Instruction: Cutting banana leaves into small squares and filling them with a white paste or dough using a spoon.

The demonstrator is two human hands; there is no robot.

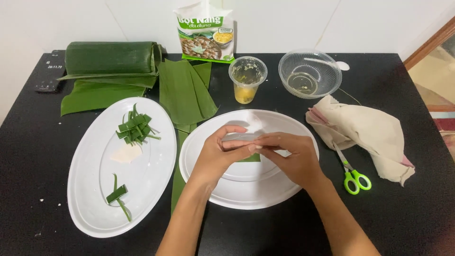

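Note:
My left hand point(219, 152) and my right hand point(290, 157) meet over a white oval plate point(246, 189) at the table's middle. Their fingertips pinch a small pale, flat piece of dough point(239, 138) between them. A bit of green leaf point(251, 158) shows under the hands on the plate. Most of the pale piece is hidden by my fingers.
A second white oval plate point(95, 189) on the left holds folded green leaf strips point(134, 128) and a pale piece point(126, 153). Banana leaves point(182, 90), a leaf roll point(110, 58), a flour bag point(204, 33), plastic cup point(247, 79), clear bowl point(309, 72), cloth point(365, 130) and green scissors point(353, 175) lie around.

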